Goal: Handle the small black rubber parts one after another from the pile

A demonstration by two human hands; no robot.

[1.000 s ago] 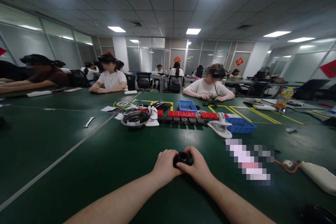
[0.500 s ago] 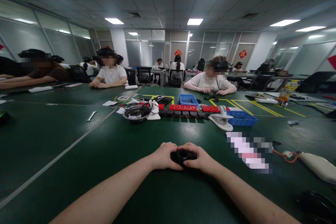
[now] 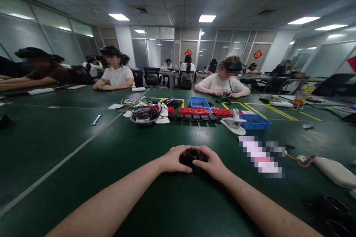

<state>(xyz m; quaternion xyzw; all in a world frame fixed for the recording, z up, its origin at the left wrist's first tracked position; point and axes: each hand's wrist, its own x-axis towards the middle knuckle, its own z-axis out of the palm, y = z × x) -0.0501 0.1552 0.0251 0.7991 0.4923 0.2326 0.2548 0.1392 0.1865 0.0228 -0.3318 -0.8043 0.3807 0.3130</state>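
A small black object with a glossy round opening on top (image 3: 193,154) sits low over the green table in front of me. I cannot make out its exact kind. My left hand (image 3: 175,160) curves around its left side, thumb along the near side and fingers along the far side. From the right, my right hand (image 3: 210,163) wraps it too, thumb tip against the front by the round opening. Both hands are closed around it, and their fingers nearly meet behind it. Much of the object's body is hidden by my hands.
Beyond my hands lie a red and black socket strip (image 3: 194,111), a metal bowl of cables (image 3: 144,122), a white clip stand (image 3: 234,125) and a blue tray (image 3: 256,122). A wrench (image 3: 96,120) lies left, a power bank (image 3: 335,170) right. Across the table sits a person (image 3: 219,81).
The round opening of the black object has turned more upward, and my fingers have shifted around it. My view has tilted down slightly.
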